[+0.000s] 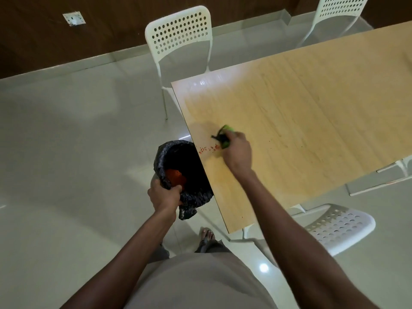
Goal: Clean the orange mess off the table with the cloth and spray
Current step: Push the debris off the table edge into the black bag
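Observation:
Small orange-red crumbs [208,149] lie on the light wooden table [301,103] close to its left edge. Just right of them, my right hand [237,153] grips a green and black cloth [224,137] pressed on the tabletop. A bin lined with a black bag [185,172] is held against the table's edge, below the crumbs. My left hand [166,194] grips the bag's near rim. Orange mess [176,175] lies inside the bag. No spray bottle is in view.
A white perforated chair [180,39] stands at the table's far left end, another [338,12] at the back right, and a third [336,226] close on my right. Glossy tiled floor [78,152] surrounds the table. My foot [206,236] is below the table corner.

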